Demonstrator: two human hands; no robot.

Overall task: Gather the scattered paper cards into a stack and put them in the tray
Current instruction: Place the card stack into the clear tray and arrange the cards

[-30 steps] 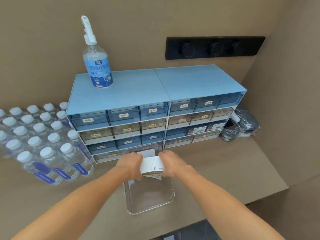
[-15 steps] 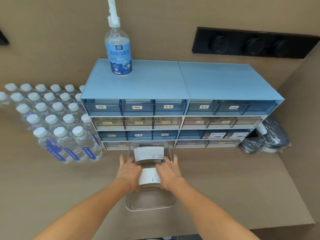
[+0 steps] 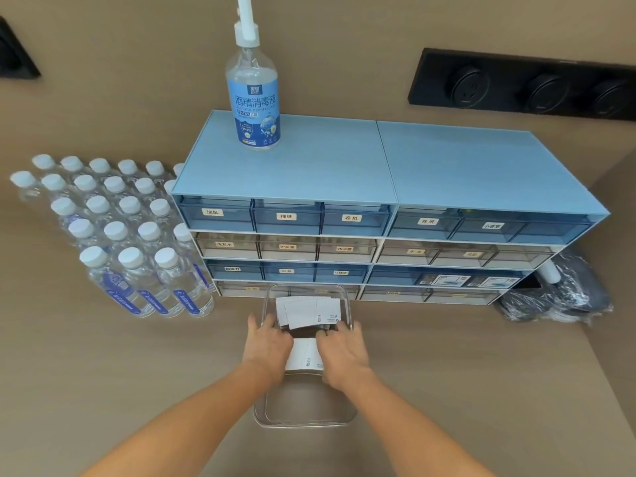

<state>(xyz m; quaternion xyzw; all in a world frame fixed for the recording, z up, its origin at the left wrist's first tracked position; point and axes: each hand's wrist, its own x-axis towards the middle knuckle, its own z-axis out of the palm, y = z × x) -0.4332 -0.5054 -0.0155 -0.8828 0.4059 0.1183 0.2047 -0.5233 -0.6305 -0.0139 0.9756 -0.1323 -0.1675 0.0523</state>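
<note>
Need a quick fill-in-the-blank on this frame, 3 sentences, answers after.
1. The spray bottle stands on top of the blue ____.
2. Both hands, left and right, hold a card stack over the clear ____.
3. The fanned cards lie at the tray's ____ end, nearest the drawers.

Answers: drawer unit; tray; far
</note>
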